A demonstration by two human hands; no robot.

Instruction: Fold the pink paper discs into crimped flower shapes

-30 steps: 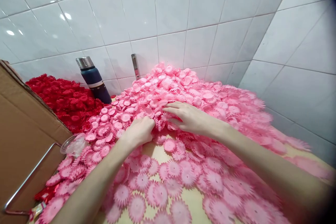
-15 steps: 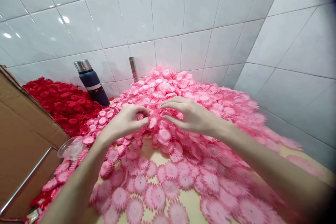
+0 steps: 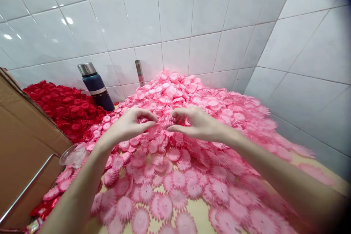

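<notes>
A heap of pink fabric flower pieces (image 3: 175,87), round with toothed edges and a small dark dot at the centre, spreads over the yellowish table (image 3: 199,210). Over the middle of it my left hand (image 3: 134,122) curves thumb and fingers into a pinch; whatever sits between its tips is too small to make out. Facing it, my right hand (image 3: 193,122) closes thumb and fingers on a pink flower piece (image 3: 168,121). The two sets of fingertips are a short gap apart. Many more pieces lie loose in front of and beneath both hands.
A dark blue bottle (image 3: 98,87) with a steel cap stands tilted by a red heap (image 3: 68,106) of similar pieces. At left are a cardboard box (image 3: 27,124), a clear plastic container (image 3: 72,155) and a metal rod (image 3: 30,186). White tiled walls (image 3: 175,11) enclose the back and right.
My right hand's fingers have curled in from a wider spread and now hold a piece. A pinkish piece lies on the formerly bare table patch below the hands. My left hand has barely shifted.
</notes>
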